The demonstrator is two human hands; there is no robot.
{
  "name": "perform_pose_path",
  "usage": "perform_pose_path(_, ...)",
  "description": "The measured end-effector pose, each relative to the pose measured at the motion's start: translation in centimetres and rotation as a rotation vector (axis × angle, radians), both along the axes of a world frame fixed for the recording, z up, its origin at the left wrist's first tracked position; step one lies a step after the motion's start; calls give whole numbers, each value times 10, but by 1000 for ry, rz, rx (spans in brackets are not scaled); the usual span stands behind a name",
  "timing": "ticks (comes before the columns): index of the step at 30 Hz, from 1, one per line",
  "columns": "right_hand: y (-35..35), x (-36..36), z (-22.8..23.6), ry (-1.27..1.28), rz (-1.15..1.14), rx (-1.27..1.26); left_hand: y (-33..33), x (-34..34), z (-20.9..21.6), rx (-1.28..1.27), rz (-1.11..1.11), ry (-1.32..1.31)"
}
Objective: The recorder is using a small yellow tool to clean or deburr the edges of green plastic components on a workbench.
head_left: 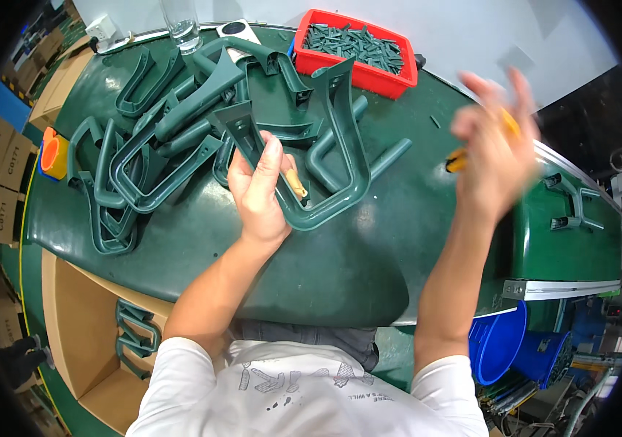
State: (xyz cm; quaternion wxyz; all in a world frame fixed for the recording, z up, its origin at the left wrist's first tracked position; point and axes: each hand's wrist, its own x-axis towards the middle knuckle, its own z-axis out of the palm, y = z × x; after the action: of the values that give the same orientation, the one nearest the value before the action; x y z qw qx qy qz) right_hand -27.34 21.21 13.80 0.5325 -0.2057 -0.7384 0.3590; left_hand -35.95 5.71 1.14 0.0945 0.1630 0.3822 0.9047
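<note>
My left hand (256, 193) is closed around one arm of a dark green, U-shaped plastic armrest-like part (358, 171), raised over the table. A beige covering (296, 183) wraps one of its fingertips. Up at the right, apart from the part, my right hand (497, 156) is blurred by motion, with some fingers raised. It grips a small yellow-and-black hand tool (457, 160), whose exact kind I cannot make out. Beside my left hand lies a tangled pile of similar green parts (136, 178).
A red bin (409, 81) of small green pieces stands at the table's back, with a glass of water (184, 33) to its left. An orange-and-yellow tape dispenser-like object (53, 155) sits at the left edge. An open cardboard box (70, 320) holding green parts is below left; blue bins (499, 346) are lower right.
</note>
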Motion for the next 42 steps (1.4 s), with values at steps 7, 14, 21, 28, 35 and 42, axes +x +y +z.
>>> perform_pose_path(7,-21,17,-103,-527,327,-89,-1,-5,-2,61,-141,37)
perform_pose_path(14,-44,30,-128,-334,532,-832,-2,-25,5,-662,480,966)
perform_pose_path(21,-52,44,-87,-480,852,-802,-2,-39,-8,-560,528,1199)
perform_pose_path(28,-10,33,-101,-521,339,249,-4,-36,-8,-405,1,941)
perform_pose_path(35,-8,36,-118,-463,329,373,-6,-35,-3,-463,-104,936)
perform_pose_path(42,-7,37,-115,-469,300,425,-8,-36,-7,-440,-160,946)
